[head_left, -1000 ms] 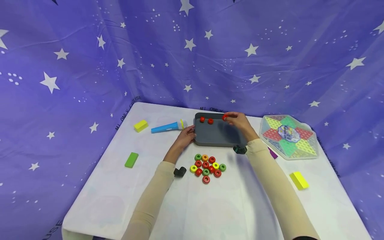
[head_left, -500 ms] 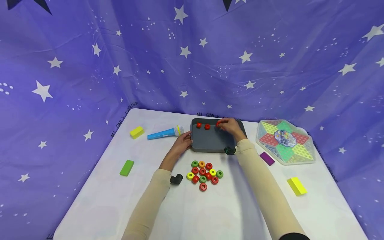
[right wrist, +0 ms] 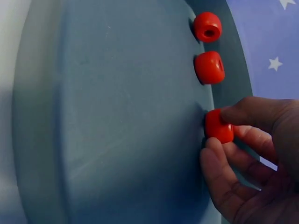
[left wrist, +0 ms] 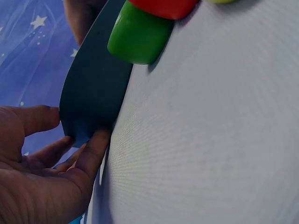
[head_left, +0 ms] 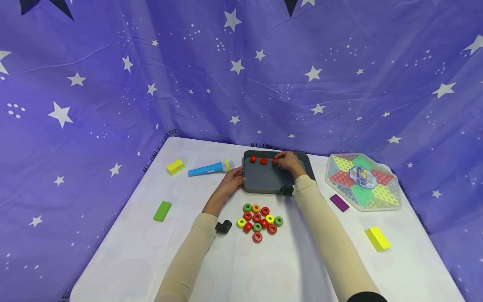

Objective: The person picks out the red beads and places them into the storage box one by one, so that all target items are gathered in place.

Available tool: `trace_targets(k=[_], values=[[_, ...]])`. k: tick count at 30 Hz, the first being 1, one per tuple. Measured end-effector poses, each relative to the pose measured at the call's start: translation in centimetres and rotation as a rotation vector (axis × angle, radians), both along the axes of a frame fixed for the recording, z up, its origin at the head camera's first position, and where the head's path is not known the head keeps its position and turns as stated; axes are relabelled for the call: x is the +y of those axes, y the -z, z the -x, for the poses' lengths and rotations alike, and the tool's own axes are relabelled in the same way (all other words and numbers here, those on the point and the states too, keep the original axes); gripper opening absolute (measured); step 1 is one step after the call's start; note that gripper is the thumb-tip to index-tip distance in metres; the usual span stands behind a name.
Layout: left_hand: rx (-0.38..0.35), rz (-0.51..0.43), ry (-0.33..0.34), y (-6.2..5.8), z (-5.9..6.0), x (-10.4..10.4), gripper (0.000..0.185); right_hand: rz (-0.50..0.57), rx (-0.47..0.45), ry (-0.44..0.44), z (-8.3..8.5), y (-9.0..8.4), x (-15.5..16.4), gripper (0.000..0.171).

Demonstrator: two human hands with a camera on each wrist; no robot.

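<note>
A dark grey tray [head_left: 264,179] lies at the back middle of the white table. My left hand [head_left: 232,181] grips its left end, thumb at the rim and fingers low on the wall, as the left wrist view shows. Inside the tray, my right hand [head_left: 288,162] pinches a red bead [right wrist: 218,127] between thumb and fingers, down near the far wall. Two more red beads [right wrist: 210,67] sit along that same wall, spaced out to the left of it in the head view. Nearer the front, a cluster of red, green, yellow and orange beads [head_left: 257,217] rests on the table.
A blue toy microphone [head_left: 206,169] lies left of the tray. Yellow [head_left: 175,167] and green [head_left: 162,211] blocks are farther left. On the right are a clear-lidded game box [head_left: 363,181], a purple block [head_left: 339,202] and another yellow block [head_left: 377,239]. A starry curtain stands behind.
My right hand has come down and slightly left with the red bead, from above the tray's far rim to its floor. The left hand stays at the tray's left end.
</note>
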State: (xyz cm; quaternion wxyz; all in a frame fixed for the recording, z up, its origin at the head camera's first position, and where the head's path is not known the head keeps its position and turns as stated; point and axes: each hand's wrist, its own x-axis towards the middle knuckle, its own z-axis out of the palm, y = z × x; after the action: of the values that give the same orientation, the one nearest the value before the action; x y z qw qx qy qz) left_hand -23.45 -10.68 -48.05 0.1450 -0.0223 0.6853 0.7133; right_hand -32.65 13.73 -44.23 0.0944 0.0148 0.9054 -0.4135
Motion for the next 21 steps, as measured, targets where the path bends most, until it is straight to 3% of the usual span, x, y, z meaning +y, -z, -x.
trace_targets(k=[21], values=[[-0.016, 0.015, -0.008, 0.1, 0.1, 0.0, 0.057, 0.034, 0.027, 0.012, -0.8, -1.0, 1.2, 0.037]])
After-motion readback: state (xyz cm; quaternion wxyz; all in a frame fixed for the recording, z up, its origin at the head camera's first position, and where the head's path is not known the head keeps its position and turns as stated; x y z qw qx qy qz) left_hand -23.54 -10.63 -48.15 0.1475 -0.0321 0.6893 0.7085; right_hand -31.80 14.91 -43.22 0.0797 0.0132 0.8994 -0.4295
